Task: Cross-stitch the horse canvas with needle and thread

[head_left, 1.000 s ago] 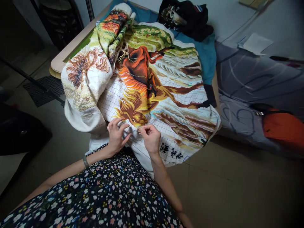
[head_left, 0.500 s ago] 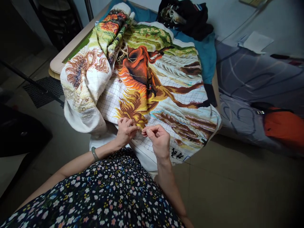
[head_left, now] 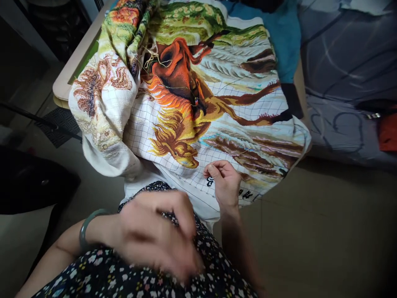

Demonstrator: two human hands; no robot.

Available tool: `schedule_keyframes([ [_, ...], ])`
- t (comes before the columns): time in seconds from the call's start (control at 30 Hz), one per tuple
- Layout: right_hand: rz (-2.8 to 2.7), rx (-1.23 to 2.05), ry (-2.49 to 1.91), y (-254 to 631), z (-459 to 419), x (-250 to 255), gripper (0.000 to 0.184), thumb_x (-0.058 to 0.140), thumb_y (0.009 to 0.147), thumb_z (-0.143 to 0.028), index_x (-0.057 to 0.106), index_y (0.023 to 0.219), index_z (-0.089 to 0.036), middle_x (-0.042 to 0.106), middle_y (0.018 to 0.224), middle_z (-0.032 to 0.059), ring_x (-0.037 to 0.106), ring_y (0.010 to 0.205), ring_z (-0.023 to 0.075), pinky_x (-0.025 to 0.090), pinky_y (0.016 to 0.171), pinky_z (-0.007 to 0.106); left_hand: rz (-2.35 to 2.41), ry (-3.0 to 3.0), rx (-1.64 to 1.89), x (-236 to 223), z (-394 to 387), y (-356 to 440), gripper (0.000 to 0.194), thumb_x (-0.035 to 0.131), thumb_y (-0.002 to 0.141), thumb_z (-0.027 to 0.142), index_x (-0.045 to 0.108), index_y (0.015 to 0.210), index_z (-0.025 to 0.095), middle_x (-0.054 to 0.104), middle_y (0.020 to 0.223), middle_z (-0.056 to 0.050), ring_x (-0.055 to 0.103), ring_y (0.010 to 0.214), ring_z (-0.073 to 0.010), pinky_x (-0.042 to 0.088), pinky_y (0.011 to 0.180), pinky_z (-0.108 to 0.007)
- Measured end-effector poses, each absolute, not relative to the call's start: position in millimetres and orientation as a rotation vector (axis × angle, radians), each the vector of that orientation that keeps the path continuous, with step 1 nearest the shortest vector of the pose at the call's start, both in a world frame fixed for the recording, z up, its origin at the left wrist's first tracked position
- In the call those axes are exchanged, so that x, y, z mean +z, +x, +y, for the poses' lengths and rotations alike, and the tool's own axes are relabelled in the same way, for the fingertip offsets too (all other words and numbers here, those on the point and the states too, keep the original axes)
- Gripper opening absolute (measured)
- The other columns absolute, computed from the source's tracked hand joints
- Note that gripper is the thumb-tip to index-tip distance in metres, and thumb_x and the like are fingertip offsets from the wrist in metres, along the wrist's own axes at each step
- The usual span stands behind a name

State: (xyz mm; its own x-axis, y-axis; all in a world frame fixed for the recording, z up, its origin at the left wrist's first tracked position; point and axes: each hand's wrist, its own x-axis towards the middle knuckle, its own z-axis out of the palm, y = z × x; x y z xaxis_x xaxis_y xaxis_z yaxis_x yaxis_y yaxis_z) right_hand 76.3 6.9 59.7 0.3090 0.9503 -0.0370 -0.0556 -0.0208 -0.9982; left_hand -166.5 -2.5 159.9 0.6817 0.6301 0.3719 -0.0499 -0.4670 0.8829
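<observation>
A large cross-stitch canvas [head_left: 141, 134] with a printed grid and a stitched horse lies spread out, its near edge hanging toward my lap. My right hand [head_left: 228, 182] is just over its near edge, below the horse's head, with thumb and fingertips pinched together; whatever sits in the pinch is too small to make out. Close to the camera, my left hand [head_left: 158, 231] is raised above my flowered dress [head_left: 120, 273], away from the canvas. Motion smears its fingers. A green bangle [head_left: 85, 227] circles the left wrist.
A bunched part of the canvas [head_left: 116, 111] is folded over at the left. Under the work is a table [head_left: 63, 80] with a teal cloth [head_left: 283, 45]. Loose threads [head_left: 155, 58] trail near the fold. Grey patterned fabric [head_left: 338, 54] and an orange item [head_left: 387, 132] lie at right.
My left hand came off the canvas and rose toward the camera. The right hand moved rightward, still pinched. The view has tilted down and closer.
</observation>
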Motion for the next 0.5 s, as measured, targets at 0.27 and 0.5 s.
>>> schedule_keyframes([
  [0.27,-0.976,1.027,-1.403,74.6,4.9,50.5,0.013,0.074,0.079,-0.030,0.069,0.081,-0.018,0.061,0.063,-0.0026,0.053,0.056,0.0102,0.045,0.054,0.022,1.515,2.173,0.625,51.9,33.6,-124.8,0.028,0.067,0.087,0.033,0.064,0.112,0.020,0.067,0.101,-0.006,0.060,0.077,-0.0159,0.041,0.059,-0.025],
  [0.5,-0.967,1.060,-1.431,72.0,4.3,42.1,0.015,0.074,0.078,-0.032,0.071,0.081,-0.018,0.061,0.064,-0.0019,0.051,0.056,0.0100,0.042,0.052,0.022,1.435,2.137,0.805,40.4,29.0,-135.6,0.022,0.051,0.096,0.028,0.067,0.084,0.019,0.059,0.080,-0.003,0.055,0.071,-0.0138,0.041,0.065,-0.025],
])
